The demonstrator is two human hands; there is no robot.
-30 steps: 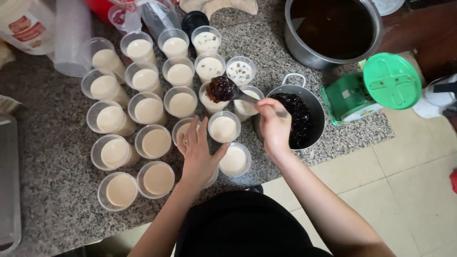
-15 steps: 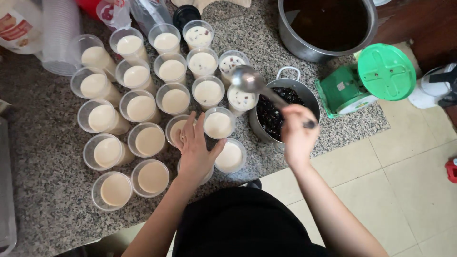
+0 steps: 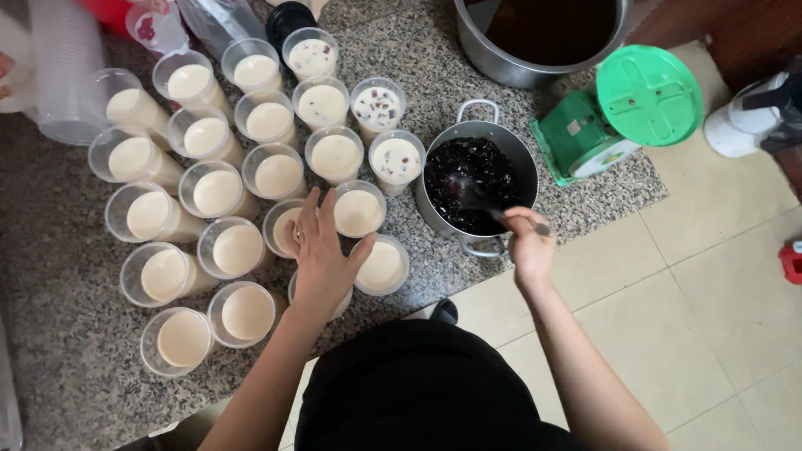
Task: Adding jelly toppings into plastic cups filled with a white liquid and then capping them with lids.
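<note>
Half a second ago we saw the ladle [image 3: 468,199] lifted clear above the cups; now its bowl is down inside the small steel pot [image 3: 520,159], sunk among the dark jelly pieces [image 3: 472,171]. The right hand [image 3: 530,246] has dropped with it and sits at the pot's near rim, fingers closed around the ladle's handle. The left hand [image 3: 319,250] has stayed where it was, spread flat with fingers apart over the cream-filled cups just left of the pot.

Right of the pot stands a green kitchen scale [image 3: 622,113] with a round green platform and a pale dial face. Beyond the pot, at the top edge, is a large steel pot [image 3: 535,38] holding dark liquid. Far left of the pot, a stack of empty clear cups [image 3: 58,75] lies by a bag with red print, too cropped for us to tell more.

The jelly looks glossy, black and chunky, filling the small pot close to its rim; the pot has two looped handles and rests on the speckled granite counter [image 3: 67,334]. The cups [image 3: 217,192] left of it hold pale beige liquid. The topped cup [image 3: 378,107] just beyond the pot's left side shows dark bits on top.
</note>
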